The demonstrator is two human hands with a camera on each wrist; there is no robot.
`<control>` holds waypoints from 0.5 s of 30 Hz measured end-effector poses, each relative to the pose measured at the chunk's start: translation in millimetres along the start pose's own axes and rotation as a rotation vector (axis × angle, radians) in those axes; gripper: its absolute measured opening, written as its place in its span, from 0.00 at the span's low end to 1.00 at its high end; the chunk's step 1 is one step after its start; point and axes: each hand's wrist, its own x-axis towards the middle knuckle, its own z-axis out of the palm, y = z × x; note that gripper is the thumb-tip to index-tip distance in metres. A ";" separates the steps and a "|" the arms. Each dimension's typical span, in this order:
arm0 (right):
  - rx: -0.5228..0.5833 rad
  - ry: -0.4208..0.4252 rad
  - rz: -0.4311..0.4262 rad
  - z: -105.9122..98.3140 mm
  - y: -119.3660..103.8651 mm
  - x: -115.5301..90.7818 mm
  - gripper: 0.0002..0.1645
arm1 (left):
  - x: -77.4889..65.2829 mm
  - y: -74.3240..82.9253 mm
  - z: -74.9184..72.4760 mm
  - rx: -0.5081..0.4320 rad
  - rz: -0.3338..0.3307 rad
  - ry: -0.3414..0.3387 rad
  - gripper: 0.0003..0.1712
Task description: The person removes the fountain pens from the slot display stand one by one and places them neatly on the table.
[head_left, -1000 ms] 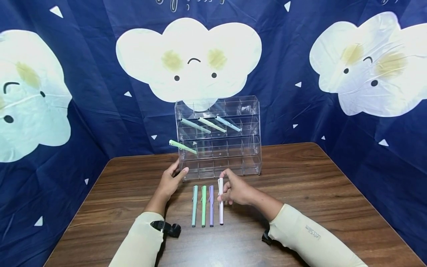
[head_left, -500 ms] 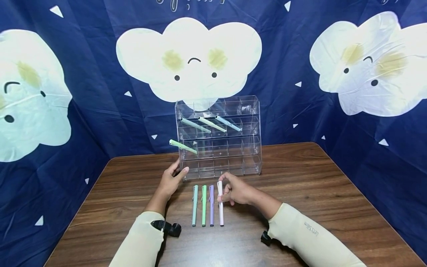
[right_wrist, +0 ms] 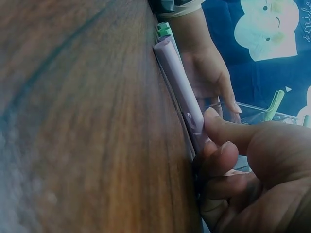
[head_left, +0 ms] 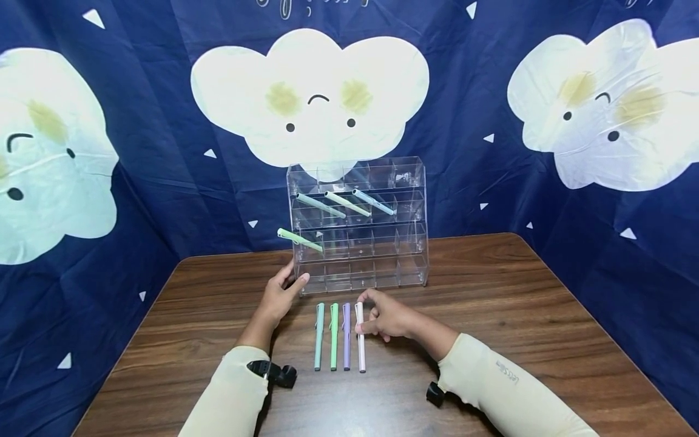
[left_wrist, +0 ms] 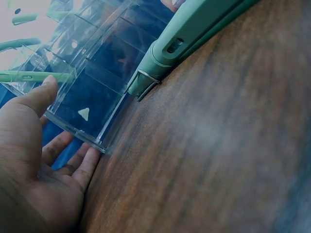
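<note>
My left hand [head_left: 281, 297] holds the lower left side of a clear acrylic display rack [head_left: 360, 246], thumb in front and fingers at the side near the base, as the left wrist view [left_wrist: 63, 179] shows. My right hand [head_left: 390, 314] pinches a pale pink-white pen [head_left: 361, 352] near its clip end, between thumb and fingers; the right wrist view shows this pen [right_wrist: 180, 82] lying along the tabletop. Left of it lie a purple pen [head_left: 346, 340], a green pen [head_left: 334, 340] and a teal pen [head_left: 319, 340], side by side in a row.
Three pens lean in the rack's second tier: a blue-grey pen [head_left: 319, 205], a pale green pen [head_left: 346, 203] and a light blue pen [head_left: 374, 201]. A light green pen [head_left: 299, 240] sticks out leftward in the third tier. Behind the wooden table [head_left: 491, 291] hangs a blue cloud-print curtain [head_left: 464, 200].
My right hand has drawn the pale pen slightly toward me and down, level with the row of other pens. The left hand and the rack have stayed put.
</note>
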 end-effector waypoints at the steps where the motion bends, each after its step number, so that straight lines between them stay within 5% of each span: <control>1: -0.001 0.001 0.003 -0.4 0.5 0.4 0.35 | 0.2 0.1 0.1 0.001 -0.001 0.000 0.44; 15: 0.011 0.021 0.022 -0.6 3.6 3.8 0.32 | -2.1 2.2 0.4 0.012 -0.016 -0.008 0.44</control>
